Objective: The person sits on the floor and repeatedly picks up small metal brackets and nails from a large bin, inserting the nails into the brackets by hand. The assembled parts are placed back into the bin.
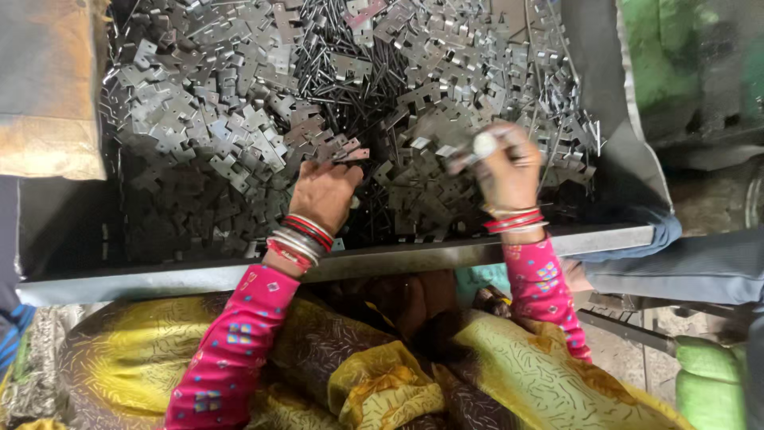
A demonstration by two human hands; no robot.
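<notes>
Worn brown cardboard box (pixel 49 84) at upper left; green sack (pixel 711 374) lower right.

Metal plates (pixel 239 119) fill the bin (pixel 446 253); rods (pixel 350 72) lie among them at centre, behind both hands

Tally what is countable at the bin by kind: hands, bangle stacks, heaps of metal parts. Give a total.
Hands: 2, the left hand and the right hand
Bangle stacks: 2, one on the left wrist, one on the right wrist
Heaps of loose parts: 2, flat metal plates and thin metal pins
Total: 6
</notes>
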